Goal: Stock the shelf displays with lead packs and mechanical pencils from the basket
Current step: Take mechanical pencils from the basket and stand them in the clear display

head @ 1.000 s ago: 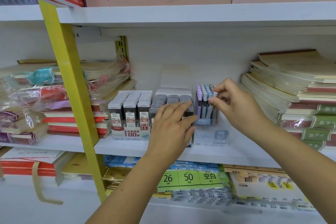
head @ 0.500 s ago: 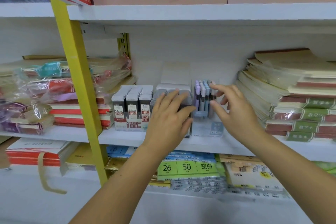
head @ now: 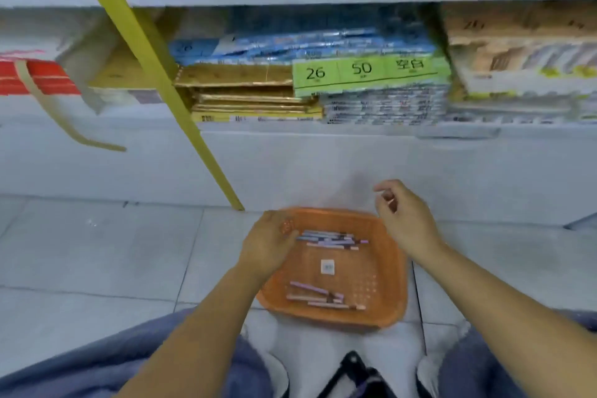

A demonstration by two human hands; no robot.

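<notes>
One orange basket was counted. Mechanical pencils were found in two clusters: three in near cluster, about four in far cluster, blurred. Two hands were noted: left hand, right hand. One white label was seen.

basket open-topped, yellow post behind

orange basket on floor, pencils lying flat in two clusters

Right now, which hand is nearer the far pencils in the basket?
Left. The left hand is at the left rim of the basket, fingertips by the ends of the far pencils; the right hand hangs at its far right corner, apart from them.
</notes>
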